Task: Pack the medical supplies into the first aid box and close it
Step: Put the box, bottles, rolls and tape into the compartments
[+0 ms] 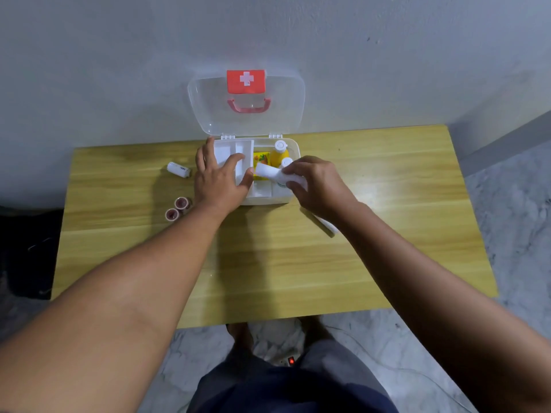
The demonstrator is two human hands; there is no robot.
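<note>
The white first aid box (pixel 293 144) stands open at the table's far edge, its clear lid (pixel 208 102) upright against the wall. Inside are a yellow packet (pixel 261 158) and a yellow bottle (pixel 279 155) with a white cap. My left hand (pixel 220 177) grips the white inner tray (pixel 231 149) on the box's left side. My right hand (pixel 316 184) holds a white bandage roll (pixel 267 170) over the box's middle. On the table to the left lie a white roll (pixel 178 169) and two tape rolls (pixel 177 208).
The wooden table (pixel 283 263) stands against a grey wall. A white long item (pixel 326 223) lies partly hidden under my right wrist. A power strip with a red light (pixel 290 360) sits on the marble floor below. A dark object (pixel 26 251) is at the left.
</note>
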